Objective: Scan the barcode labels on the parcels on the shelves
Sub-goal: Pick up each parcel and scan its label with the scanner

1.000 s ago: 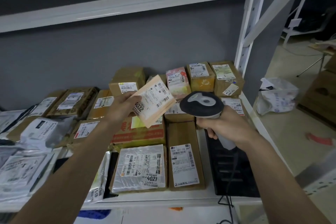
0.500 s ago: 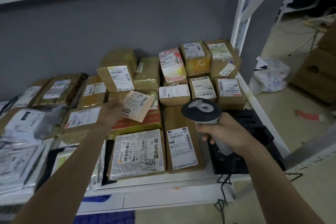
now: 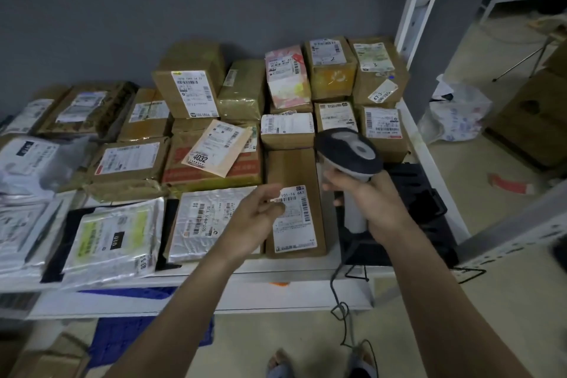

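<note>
Several parcels with white barcode labels cover the white shelf [image 3: 306, 273]. The small tan parcel marked 4032 [image 3: 216, 147] lies tilted on a red-printed box in the middle. My left hand [image 3: 254, 218] hovers empty, fingers loosely curled, over the silver padded parcel [image 3: 199, 224] and beside the long brown box [image 3: 294, 202] with a white label. My right hand [image 3: 371, 202] grips the grey handheld scanner [image 3: 348, 152], whose head sits above the long brown box's far right corner, pointing toward the parcels.
A black scanner stand [image 3: 411, 212] sits on the shelf's right end, its cable [image 3: 342, 310] hanging to the floor. The white shelf upright [image 3: 414, 6] rises at right. A plastic bag [image 3: 457, 113] and cardboard boxes lie on the floor beyond. My feet show below.
My left hand let go of the 4032 parcel, which now rests on the red-printed box, and drew back toward me over the front row. The camera tilted further down.
</note>
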